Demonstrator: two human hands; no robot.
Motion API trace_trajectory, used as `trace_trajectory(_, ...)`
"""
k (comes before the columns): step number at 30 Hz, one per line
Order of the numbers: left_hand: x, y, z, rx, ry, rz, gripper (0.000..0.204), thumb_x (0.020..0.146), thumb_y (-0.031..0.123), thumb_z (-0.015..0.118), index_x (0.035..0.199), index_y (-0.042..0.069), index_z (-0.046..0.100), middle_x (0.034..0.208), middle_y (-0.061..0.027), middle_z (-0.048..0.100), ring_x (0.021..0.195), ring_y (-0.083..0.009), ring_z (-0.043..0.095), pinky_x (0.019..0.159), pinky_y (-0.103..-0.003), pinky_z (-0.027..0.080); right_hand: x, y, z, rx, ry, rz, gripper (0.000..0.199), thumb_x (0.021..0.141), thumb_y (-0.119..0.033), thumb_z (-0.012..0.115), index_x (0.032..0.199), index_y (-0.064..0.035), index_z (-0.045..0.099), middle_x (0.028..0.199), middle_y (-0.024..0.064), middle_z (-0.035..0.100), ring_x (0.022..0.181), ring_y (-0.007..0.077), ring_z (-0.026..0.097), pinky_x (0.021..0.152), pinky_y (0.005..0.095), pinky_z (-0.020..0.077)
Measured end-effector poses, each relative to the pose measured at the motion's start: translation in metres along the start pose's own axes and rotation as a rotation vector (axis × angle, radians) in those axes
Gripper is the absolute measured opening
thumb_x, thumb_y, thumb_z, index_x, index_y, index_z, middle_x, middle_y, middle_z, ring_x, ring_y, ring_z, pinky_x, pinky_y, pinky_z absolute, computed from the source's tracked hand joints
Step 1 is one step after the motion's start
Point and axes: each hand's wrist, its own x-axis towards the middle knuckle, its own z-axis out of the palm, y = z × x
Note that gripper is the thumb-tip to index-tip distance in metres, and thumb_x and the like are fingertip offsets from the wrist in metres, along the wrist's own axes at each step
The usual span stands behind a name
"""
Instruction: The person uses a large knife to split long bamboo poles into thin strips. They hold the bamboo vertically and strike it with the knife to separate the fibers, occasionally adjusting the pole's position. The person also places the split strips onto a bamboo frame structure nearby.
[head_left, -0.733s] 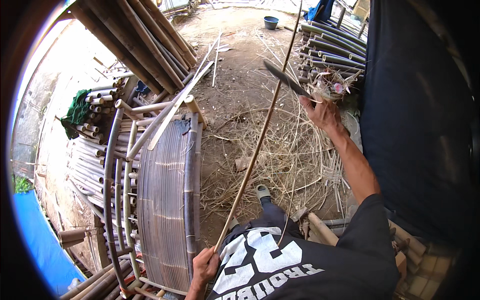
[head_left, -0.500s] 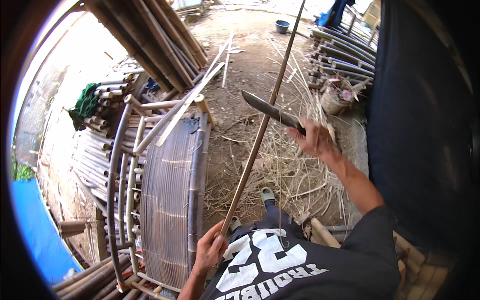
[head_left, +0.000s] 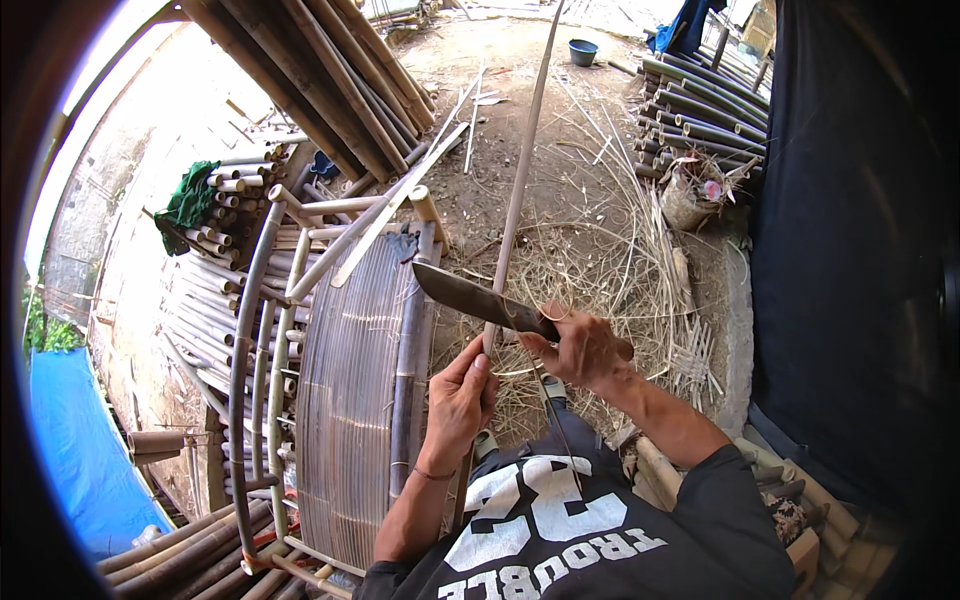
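The left hand (head_left: 462, 395) is closed around one long thin pale bamboo strip (head_left: 520, 190). The right hand (head_left: 580, 348) grips the handle of one broad dark metal knife (head_left: 470, 297), its blade touching the strip, beside one curved bamboo-slat frame (head_left: 350, 400).

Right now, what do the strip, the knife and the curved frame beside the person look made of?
Strip: pale, matte bamboo or cane by its look, long, thin and fibrous. Left hand grips it. Knife in right hand: dull grey blade, likely steel; the handle is hidden by the fingers. Frame: bamboo poles with visible nodes, faced with thin, tan slats.
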Motion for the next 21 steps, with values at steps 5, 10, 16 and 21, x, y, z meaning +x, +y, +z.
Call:
trace_trajectory(5, -0.005, -0.007, -0.01, 0.012, -0.004, -0.051, 0.037, 0.101, 0.016, 0.051, 0.135, 0.002, 0.051, 0.068, 0.0054, 0.048, 0.052, -0.0005, 0.039, 0.041, -0.015, 0.03, -0.011, -0.016, 0.0, 0.029, -0.055, -0.024, 0.05, 0.093, -0.053, 0.052, 0.094, -0.0043, 0.061, 0.065, 0.0147, 0.061, 0.054, 0.0301, 0.064, 0.048, 0.0413, 0.0527)
trace_trajectory(10, -0.023, -0.008, -0.002, -0.011, -0.008, -0.026, 0.035, 0.101, 0.013, 0.051, 0.133, -0.001, 0.052, 0.069, 0.0056, 0.045, 0.055, -0.0016, 0.039, 0.044, -0.017, 0.03, 0.017, 0.016, -0.013, 0.045, 0.012, 0.053, 0.052, 0.095, -0.057, 0.046, 0.083, -0.0078, 0.057, 0.06, 0.0087, 0.057, 0.05, 0.0217, 0.061, 0.042, 0.038, 0.0485)
trace_trajectory(16, -0.033, -0.014, -0.003, -0.016, -0.021, -0.04, 0.036, 0.101, 0.011, 0.05, 0.135, -0.002, 0.05, 0.069, 0.0048, 0.045, 0.055, -0.0033, 0.037, 0.046, -0.019, 0.028, 0.008, 0.016, -0.014, -0.115, 0.058, -0.294, 0.058, 0.095, -0.064, 0.037, 0.078, -0.0104, 0.051, 0.058, 0.0051, 0.054, 0.047, 0.0175, 0.058, 0.038, 0.0353, 0.0476)
trace_trajectory(21, -0.067, -0.023, -0.014, 0.099, -0.098, -0.056, 0.04, 0.101, 0.019, 0.049, 0.136, -0.002, 0.048, 0.063, 0.0042, 0.043, 0.049, -0.002, 0.034, 0.041, -0.018, 0.027, 0.05, 0.083, -0.048, -0.114, 0.03, 0.21, 0.068, 0.091, -0.073, 0.026, 0.077, -0.0111, 0.049, 0.052, -0.0037, 0.038, 0.038, 0.0065, 0.038, 0.028, 0.029, 0.0357)
